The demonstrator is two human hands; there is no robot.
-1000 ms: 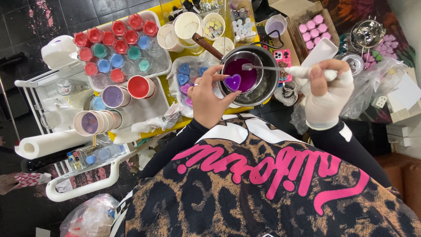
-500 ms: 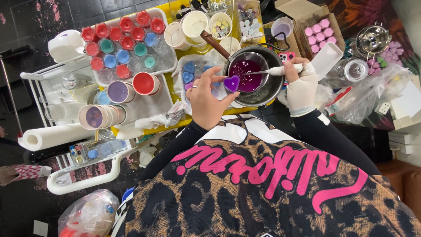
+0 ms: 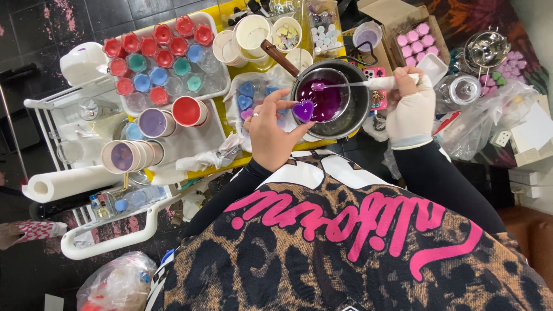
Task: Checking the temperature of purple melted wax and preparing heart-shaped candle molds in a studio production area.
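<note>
Left hand (image 3: 269,133) pinches purple heart mould (image 3: 303,110) (over pot (image 3: 357,112)); right hand (image 3: 410,109) grips spoon (image 3: 345,84).

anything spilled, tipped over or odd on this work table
A stack of cups lies on its side at the tray's front left edge, open mouths showing purple residue. The floor carries pink splatter. The left hand holds a purple heart over the pot; nothing looks spilled there.

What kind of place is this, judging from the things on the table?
Probably a home craft workspace for making wax melts or candles. A pot of purple liquid sits on the table, the left hand holds a purple heart mould, and a tray holds many small coloured cups.
</note>
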